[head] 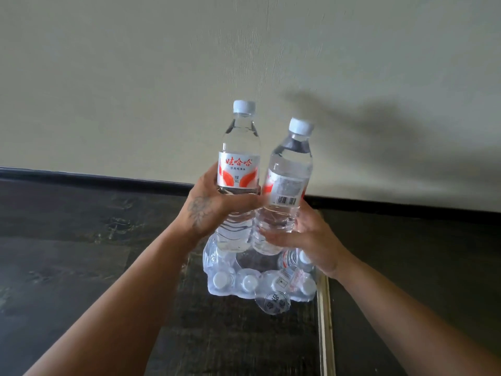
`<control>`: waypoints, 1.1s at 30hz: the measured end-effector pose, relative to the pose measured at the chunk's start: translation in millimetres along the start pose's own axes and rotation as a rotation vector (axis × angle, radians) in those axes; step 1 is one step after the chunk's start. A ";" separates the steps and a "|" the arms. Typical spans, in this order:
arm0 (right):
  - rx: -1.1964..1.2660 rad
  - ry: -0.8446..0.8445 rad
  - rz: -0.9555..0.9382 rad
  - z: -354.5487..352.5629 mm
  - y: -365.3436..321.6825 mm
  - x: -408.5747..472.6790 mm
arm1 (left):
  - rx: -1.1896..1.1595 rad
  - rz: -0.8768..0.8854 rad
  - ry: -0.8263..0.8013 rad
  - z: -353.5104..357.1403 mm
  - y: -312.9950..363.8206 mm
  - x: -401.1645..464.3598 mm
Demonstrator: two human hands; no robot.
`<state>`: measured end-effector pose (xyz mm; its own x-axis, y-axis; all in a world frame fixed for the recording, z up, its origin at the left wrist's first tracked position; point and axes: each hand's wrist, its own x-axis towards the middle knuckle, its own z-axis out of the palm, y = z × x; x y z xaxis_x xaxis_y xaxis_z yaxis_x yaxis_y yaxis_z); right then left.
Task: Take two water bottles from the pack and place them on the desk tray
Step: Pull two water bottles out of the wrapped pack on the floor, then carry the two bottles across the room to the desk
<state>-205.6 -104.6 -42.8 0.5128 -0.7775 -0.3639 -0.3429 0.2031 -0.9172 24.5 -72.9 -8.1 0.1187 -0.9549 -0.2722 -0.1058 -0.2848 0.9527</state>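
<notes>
Two clear water bottles with white caps and red-and-white labels are held up above the pack. My left hand (214, 204) grips the left bottle (238, 147) around its middle, upright. My right hand (311, 237) grips the right bottle (288, 169) near its lower half, tilted slightly right, barcode facing me. The two bottles touch near their lower bodies. Below them on the dark floor sits the shrink-wrapped pack (244, 280), torn open on top, with several white-capped bottles left in it. No desk tray is in view.
The pack rests on dark wooden floorboards (81, 267) close to a pale wall (135, 77) with a black skirting board (95, 177). A pale strip (324, 321) runs along the floor right of the pack. A loose bottle (272, 302) lies at the pack's front edge.
</notes>
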 end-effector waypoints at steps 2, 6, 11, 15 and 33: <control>0.055 0.010 -0.008 0.8 -7.5 -5.5 | -0.016 -0.001 0.009 -1.6 2.0 -6.1; 0.144 0.005 -0.051 3.0 -19.3 -18.5 | -0.057 -0.027 0.016 -2.2 12.6 -21.3; 0.182 -0.017 -0.071 4.4 -34.5 -32.1 | -0.200 -0.050 0.033 0.6 33.3 -39.0; 0.200 -0.053 -0.025 -2.9 -66.4 -56.5 | -0.226 -0.117 0.028 -2.3 59.8 -63.0; 0.191 -0.428 0.233 1.2 -377.3 -260.0 | -0.404 -0.299 0.348 -61.6 335.1 -331.3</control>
<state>-208.6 21.6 397.7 0.7297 -0.3935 -0.5592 -0.3573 0.4778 -0.8025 10.5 153.2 409.7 0.4086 -0.7356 -0.5402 0.3565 -0.4163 0.8364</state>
